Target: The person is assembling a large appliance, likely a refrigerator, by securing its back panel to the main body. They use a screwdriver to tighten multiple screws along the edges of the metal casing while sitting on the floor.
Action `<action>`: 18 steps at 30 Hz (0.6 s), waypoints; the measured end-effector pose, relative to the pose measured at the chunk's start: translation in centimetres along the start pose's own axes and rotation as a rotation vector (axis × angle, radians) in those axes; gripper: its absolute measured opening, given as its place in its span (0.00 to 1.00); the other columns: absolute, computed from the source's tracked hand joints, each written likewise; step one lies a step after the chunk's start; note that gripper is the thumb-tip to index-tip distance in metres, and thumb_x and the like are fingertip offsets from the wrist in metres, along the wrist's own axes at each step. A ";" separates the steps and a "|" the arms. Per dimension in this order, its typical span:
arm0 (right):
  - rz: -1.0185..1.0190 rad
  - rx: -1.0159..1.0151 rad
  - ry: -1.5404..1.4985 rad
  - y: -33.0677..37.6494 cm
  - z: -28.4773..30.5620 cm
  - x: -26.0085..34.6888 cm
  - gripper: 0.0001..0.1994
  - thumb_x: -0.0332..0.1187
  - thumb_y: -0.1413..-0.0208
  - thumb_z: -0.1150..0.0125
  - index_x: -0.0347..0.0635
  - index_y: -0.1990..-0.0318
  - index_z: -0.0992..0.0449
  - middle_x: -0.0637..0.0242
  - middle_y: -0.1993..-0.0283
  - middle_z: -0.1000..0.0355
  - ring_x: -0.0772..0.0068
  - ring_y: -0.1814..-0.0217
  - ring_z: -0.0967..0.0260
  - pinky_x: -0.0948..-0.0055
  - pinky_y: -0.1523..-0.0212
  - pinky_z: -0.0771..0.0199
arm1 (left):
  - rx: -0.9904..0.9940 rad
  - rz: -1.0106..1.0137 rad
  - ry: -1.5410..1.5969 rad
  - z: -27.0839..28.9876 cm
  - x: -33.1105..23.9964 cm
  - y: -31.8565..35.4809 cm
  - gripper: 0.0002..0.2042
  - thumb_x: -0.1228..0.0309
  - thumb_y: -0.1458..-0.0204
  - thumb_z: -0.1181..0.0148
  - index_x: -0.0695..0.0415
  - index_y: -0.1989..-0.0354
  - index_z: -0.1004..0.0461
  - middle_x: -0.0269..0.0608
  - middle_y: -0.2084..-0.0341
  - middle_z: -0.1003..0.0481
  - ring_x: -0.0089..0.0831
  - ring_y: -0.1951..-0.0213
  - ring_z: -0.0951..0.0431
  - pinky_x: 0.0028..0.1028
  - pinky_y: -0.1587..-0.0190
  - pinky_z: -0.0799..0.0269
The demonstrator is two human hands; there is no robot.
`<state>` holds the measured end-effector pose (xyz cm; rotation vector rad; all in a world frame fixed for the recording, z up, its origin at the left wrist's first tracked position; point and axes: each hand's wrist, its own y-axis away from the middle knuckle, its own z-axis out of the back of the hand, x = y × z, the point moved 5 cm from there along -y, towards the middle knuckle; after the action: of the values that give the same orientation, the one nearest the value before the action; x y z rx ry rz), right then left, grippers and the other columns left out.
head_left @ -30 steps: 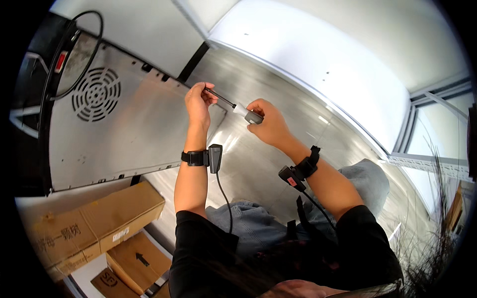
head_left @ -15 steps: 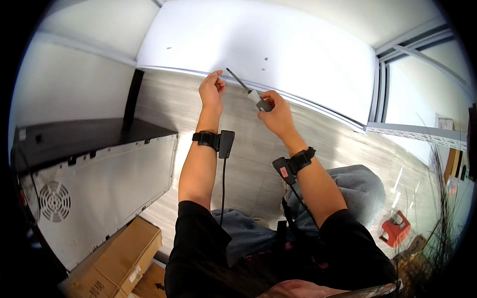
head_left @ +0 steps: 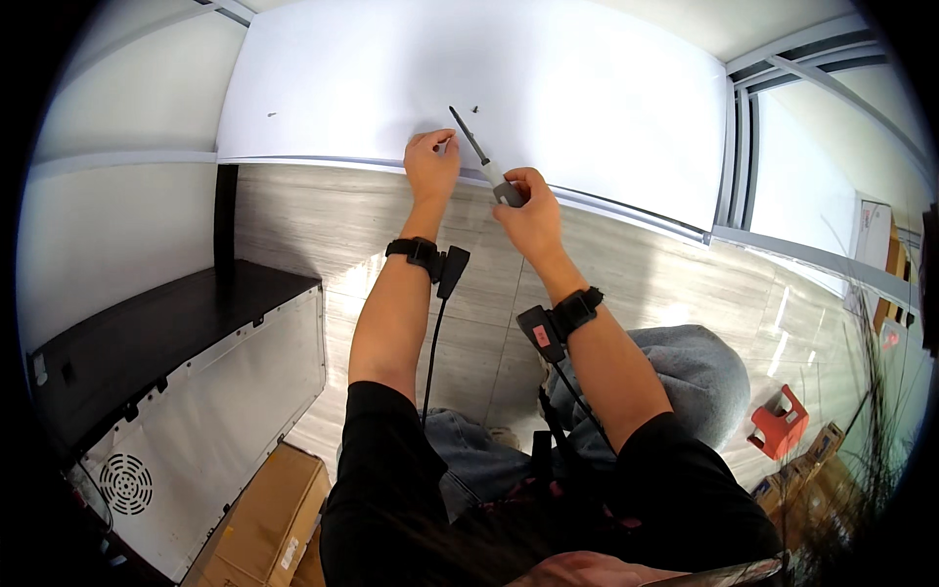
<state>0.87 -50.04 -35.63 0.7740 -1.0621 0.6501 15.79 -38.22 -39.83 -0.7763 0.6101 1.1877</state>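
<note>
My right hand [head_left: 533,217] is gripping the screwdriver [head_left: 493,174] by its handle [head_left: 508,193], leaving the tip [head_left: 452,110] free over the table [head_left: 606,108]. My left hand [head_left: 431,170] is hovering half-curled at the table's edge, any hold unclear

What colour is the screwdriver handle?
The screwdriver handle: light and dark grey, best in the head view.

Metal-sided cabinet [head_left: 235,401] sitting lower left, its black top [head_left: 137,333] facing up, round slotted vent [head_left: 126,484] showing on the side panel. Black post [head_left: 226,220] rising at the cabinet's far end. Pale wall panel [head_left: 117,235] standing behind. Brown cardboard box [head_left: 256,523] lying just beside the cabinet, contact unclear. Right side: red stool [head_left: 780,428] standing on grey plank-look floor [head_left: 337,220], small cartons [head_left: 804,472] sitting near it, partly blurred.
</note>
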 end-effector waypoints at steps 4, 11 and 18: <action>-0.059 -0.007 -0.019 -0.1 0.0 0.3 0.19 0.24 0.65 0.39 0.39 0.59 0.30 0.60 0.67 0.29 0.63 0.67 0.30 0.69 0.64 0.30 | 0.032 0.050 -0.013 -1.3 0.7 0.0 0.07 0.71 0.55 0.37 0.56 0.67 0.21 0.38 0.73 0.24 0.29 0.71 0.26 0.27 0.64 0.29; 0.045 -0.078 0.002 -0.1 0.0 -0.5 0.18 0.23 0.65 0.40 0.39 0.60 0.30 0.59 0.67 0.30 0.63 0.68 0.31 0.69 0.65 0.30 | 0.069 0.034 -0.049 -2.0 0.9 0.2 0.07 0.72 0.56 0.39 0.56 0.67 0.21 0.39 0.73 0.24 0.35 0.68 0.27 0.34 0.60 0.31; 0.010 -0.052 -0.032 0.9 -0.8 1.0 0.18 0.24 0.65 0.38 0.39 0.61 0.30 0.60 0.69 0.30 0.64 0.68 0.31 0.68 0.66 0.30 | 0.094 0.201 0.140 0.6 2.6 1.6 0.09 0.69 0.52 0.39 0.58 0.64 0.22 0.37 0.72 0.22 0.25 0.71 0.25 0.26 0.63 0.28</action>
<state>0.90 -48.74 -34.69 0.7367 -1.1087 0.6184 15.03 -35.94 -41.82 -0.7346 0.8704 1.2847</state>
